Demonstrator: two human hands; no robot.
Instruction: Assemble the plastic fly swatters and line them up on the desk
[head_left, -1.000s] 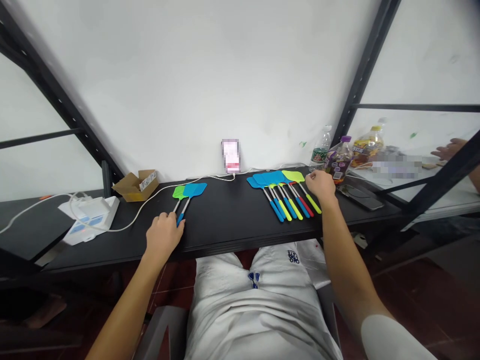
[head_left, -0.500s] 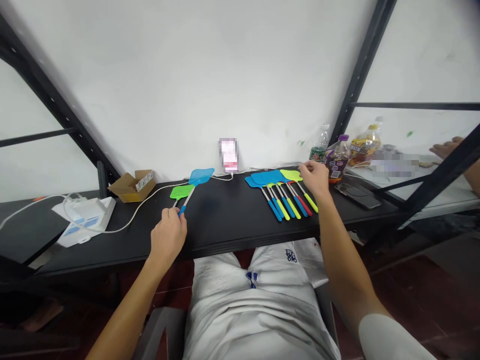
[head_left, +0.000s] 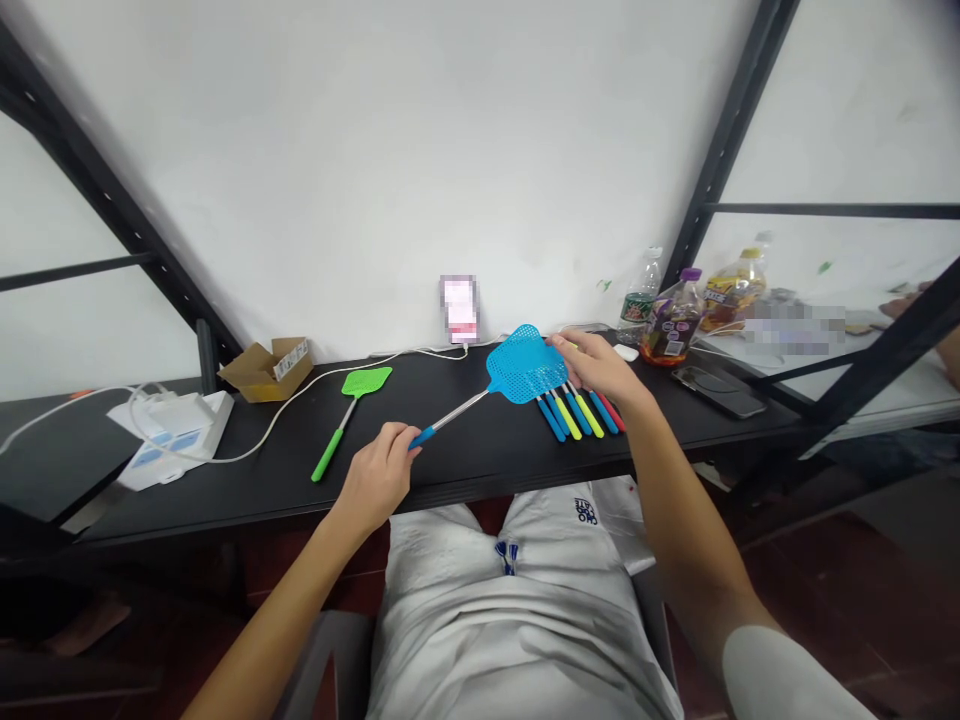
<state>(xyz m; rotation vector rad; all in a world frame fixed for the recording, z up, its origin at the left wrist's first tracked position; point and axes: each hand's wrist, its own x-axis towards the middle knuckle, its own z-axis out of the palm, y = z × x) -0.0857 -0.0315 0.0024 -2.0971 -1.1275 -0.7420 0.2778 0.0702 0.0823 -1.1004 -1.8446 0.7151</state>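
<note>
My left hand (head_left: 377,480) is closed round the handle of a blue fly swatter (head_left: 523,366), which is held up slanting to the right over the desk. At the right edge of the swatter's mesh head is my right hand (head_left: 602,364), with thumb and fingers closed on that edge. Behind the raised head lies a row of fly swatters (head_left: 577,412) with blue, yellow and red handles; their heads are mostly hidden. A green fly swatter (head_left: 366,381) rests alone on the desk, left of my left hand.
On the black desk (head_left: 450,470) stand an open cardboard box (head_left: 262,375) and a white box with cables (head_left: 184,430) at left. A phone (head_left: 460,310) leans against the wall. Two bottles (head_left: 670,325) and a dark phone (head_left: 716,390) are at right, beside a metal rack post (head_left: 739,120).
My left hand has moved right, bringing the blue swatter from beside the green one to in front of the row. My right hand has come left onto its head; a yellow-green swatter is now hidden.
</note>
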